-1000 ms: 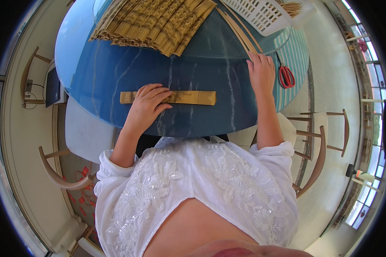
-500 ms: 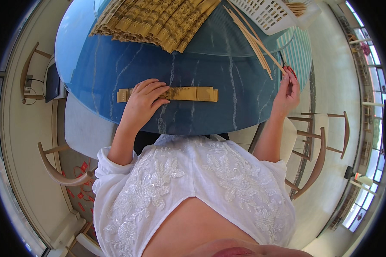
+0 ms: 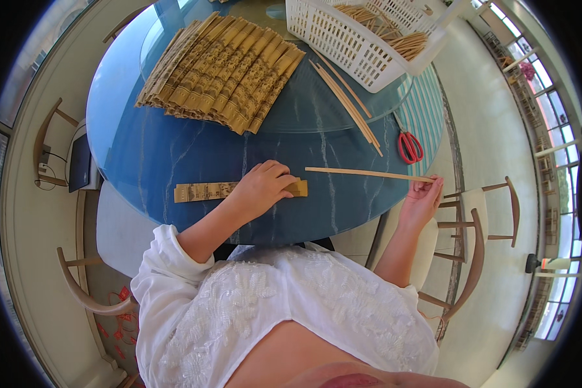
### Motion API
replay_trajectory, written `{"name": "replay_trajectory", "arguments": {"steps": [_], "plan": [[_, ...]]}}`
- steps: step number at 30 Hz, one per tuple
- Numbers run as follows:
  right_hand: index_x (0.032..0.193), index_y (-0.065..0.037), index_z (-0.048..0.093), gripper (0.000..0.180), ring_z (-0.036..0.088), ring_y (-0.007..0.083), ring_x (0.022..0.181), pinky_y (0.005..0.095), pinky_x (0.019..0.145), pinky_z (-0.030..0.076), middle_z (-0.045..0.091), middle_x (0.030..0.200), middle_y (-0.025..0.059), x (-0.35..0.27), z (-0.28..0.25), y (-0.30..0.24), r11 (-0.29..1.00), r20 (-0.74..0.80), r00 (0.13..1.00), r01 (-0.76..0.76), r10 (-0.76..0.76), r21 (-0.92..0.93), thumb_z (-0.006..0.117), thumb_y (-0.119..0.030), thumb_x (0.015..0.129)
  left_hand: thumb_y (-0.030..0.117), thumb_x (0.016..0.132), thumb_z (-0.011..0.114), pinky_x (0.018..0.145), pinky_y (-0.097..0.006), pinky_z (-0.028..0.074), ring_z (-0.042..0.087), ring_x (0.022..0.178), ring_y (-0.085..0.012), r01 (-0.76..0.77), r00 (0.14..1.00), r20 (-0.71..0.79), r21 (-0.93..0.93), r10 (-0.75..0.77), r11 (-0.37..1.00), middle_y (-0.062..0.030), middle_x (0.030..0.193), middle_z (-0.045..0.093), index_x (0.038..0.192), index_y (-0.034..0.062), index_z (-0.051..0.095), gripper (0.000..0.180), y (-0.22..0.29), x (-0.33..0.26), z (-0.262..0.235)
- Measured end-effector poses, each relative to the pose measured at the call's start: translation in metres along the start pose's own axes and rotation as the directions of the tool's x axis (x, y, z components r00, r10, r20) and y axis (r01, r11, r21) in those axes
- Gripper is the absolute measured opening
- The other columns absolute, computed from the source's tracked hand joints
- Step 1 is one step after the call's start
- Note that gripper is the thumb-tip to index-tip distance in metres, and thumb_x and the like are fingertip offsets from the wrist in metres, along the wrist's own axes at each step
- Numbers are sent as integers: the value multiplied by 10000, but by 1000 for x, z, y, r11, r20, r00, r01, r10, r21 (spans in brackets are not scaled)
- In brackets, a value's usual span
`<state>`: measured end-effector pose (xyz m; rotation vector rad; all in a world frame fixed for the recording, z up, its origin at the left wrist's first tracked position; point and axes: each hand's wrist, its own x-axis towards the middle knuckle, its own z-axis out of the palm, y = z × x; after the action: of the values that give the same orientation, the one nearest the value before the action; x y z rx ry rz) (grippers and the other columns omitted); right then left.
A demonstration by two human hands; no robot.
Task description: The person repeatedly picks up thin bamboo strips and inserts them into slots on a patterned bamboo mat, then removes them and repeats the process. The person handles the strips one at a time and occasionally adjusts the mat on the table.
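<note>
A short stack of long, flat gold paper sleeves lies crosswise on the blue marbled table in front of me. My left hand is over its right part, fingers bent and thumb low at the sleeves' right end; the fingertips' grip is partly hidden. My right hand, at the table's right edge, pinches the right end of a pale wooden chopstick. The stick points level to the left above the table, its free tip a little apart from my left hand.
A large fanned pile of gold sleeves lies at the far left. Behind to the right stands a white slotted basket holding many chopsticks. Several loose chopsticks lie before it, near red-handled scissors. A wooden chair stands right.
My left hand has slid right along the sleeves to their right end. The chopstick in my right hand has swung from slanting over the loose sticks to lying level, pointing left. The view has shifted.
</note>
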<state>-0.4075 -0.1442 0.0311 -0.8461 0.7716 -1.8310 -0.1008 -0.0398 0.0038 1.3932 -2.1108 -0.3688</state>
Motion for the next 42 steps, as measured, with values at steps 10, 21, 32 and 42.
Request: {"name": "replay_trajectory", "arguments": {"steps": [10,21,32,42], "plan": [[828,-62,477,242,372,95,558,247,542,311,444,609,18,3,1,4,998,17,998,-60,60,23,444,-262,960,130,761,660,857,-367,427,506,974,-281,23,999,39,-74,-21,997,-97,982,545,950,52,601,212,2,0,-4],[841,-55,494,252,376,96,556,248,540,311,447,601,23,4,1,7,993,1,993,-116,116,15,444,-272,959,97,742,672,821,-362,433,508,933,-274,-3,1000,-22,-171,-1,985,-90,930,547,885,42,595,171,-5,1,3],[866,-30,514,249,372,106,609,238,588,327,432,641,17,1,0,7,990,11,990,-138,138,-13,480,-263,945,79,741,680,827,-341,441,516,941,-259,63,997,-25,-219,-70,974,-84,961,553,884,32,603,170,-9,-5,7],[884,-18,519,271,401,115,611,258,622,356,473,662,35,8,-6,19,990,34,992,-122,124,-69,469,-277,949,82,730,694,817,-341,448,526,936,-262,88,995,-19,-264,-97,961,-92,952,565,923,27,621,213,-10,-1,7]]}}
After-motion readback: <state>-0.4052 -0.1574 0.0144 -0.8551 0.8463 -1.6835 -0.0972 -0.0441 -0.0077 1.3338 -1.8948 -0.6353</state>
